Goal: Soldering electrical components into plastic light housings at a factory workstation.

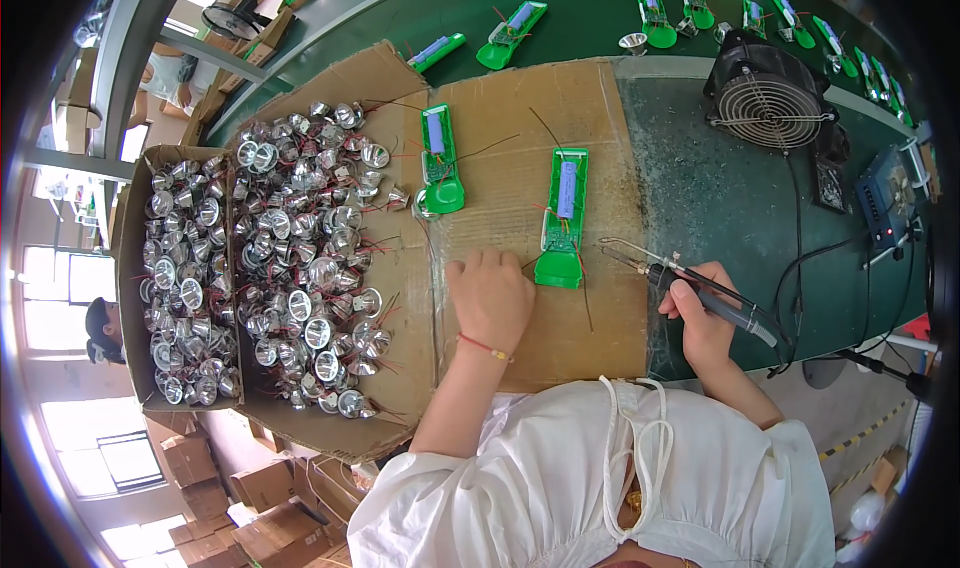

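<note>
Bare cardboard sheet (pixel 500 118) lies open between the two green boards (pixel 438 158) (pixel 563 218); its left edge is crowded by heaped silver reflectors (pixel 310 248). The desk's right edge is blocked by a black fan (pixel 768 93) and trailing cables (pixel 800 258)

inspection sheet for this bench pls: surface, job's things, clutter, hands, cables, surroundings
Surface: cardboard sheet laid over a green bench top.
Job's things: green housing with a blue cell and thin wires lies flat on the cardboard; soldering iron points at its lower right.
Clutter: second green housing to the left; heap of silver reflectors with red wires; open box of more reflectors.
Hands: left hand rests by the housing's lower end; right hand grips the iron.
Cables: iron's black cord runs up toward the small fan.
Surroundings: row of green housings on the far strip; stacked cartons below the bench; another person at the left edge.
</note>
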Tool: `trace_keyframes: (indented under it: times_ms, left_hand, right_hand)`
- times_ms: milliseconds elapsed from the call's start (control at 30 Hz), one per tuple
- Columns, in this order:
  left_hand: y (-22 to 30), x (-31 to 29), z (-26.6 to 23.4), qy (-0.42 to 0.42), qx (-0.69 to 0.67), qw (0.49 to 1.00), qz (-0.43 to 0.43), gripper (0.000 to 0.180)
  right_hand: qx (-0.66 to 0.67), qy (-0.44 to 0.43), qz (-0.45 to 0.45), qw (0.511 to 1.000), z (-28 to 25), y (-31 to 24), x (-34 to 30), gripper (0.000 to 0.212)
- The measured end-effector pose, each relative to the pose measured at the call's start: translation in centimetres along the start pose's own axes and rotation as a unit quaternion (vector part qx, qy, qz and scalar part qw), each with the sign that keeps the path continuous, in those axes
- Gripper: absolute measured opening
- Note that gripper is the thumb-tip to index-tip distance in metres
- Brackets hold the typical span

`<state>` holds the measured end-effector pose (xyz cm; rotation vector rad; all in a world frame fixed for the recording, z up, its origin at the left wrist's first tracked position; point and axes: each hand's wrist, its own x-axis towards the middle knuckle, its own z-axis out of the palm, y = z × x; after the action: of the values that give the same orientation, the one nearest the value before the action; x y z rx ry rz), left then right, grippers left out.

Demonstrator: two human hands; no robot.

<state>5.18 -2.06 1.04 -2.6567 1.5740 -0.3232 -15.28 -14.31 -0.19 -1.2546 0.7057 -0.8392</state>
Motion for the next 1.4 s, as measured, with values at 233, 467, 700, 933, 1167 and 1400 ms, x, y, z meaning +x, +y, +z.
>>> trace_keyframes:
  times_ms: [233,467,700,933,1167,1400]
  left_hand:
    - [-0.7,-1.0,0.3,0.111,-0.258,0.959,-0.019,0.012]
    - [0.7,-0.2,-0.7,0.072,-0.511,0.849,-0.114,0.005]
    - [1.1,0.0,0.5,0.078,-0.471,0.874,-0.095,0.008]
    - [1.3,0.0,1.0,0.097,-0.498,0.855,-0.108,0.007]
    - [1.4,0.0,1.6,0.110,-0.500,0.852,-0.109,0.007]
    - [1.6,0.0,2.1,0.125,-0.487,0.859,-0.091,0.007]
  right_hand:
    - [0.012,0.000,0.000,1.000,0.0,-0.2,0.0,0.013]
    - [-0.002,-0.010,0.000,1.000,0.6,-0.1,0.1,0.013]
    - [-0.049,-0.054,-0.040,0.997,1.7,0.4,0.2,0.015]
    - [-0.062,-0.046,-0.026,0.997,2.3,0.0,0.4,0.015]
    - [-0.048,-0.039,-0.015,0.998,2.7,0.3,0.5,0.015]
    - [-0.118,-0.056,-0.068,0.989,2.4,0.0,0.3,0.016]
